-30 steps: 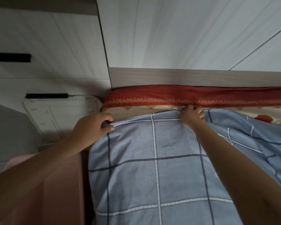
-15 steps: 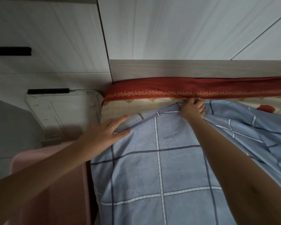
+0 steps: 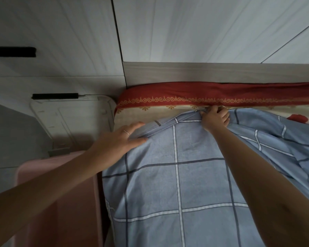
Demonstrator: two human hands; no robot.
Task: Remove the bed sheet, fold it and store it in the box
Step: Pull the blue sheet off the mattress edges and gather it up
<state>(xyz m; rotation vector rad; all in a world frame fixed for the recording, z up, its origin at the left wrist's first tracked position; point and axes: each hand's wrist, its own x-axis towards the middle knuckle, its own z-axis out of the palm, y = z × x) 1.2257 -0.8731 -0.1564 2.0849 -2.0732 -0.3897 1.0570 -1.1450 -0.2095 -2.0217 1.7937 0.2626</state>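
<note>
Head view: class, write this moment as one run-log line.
left hand: flat on blue checked bed sheet | right hand: grips sheet's far edge | red-bordered cover: exposed

Your blue checked bed sheet [image 3: 176, 184] lies over the red-and-cream patterned under-sheet [image 3: 185, 98], with the pale wooden bed board [image 3: 203, 72] behind. Left of the bed: white plastic box [image 3: 69, 122] far, pink plastic tub [image 3: 60, 202] near.

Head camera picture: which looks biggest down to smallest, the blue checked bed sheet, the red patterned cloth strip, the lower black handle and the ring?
1. blue checked bed sheet, by far the largest, though it is also nearest the camera
2. red patterned cloth strip
3. lower black bar handle
4. thin ring on the left hand
</note>
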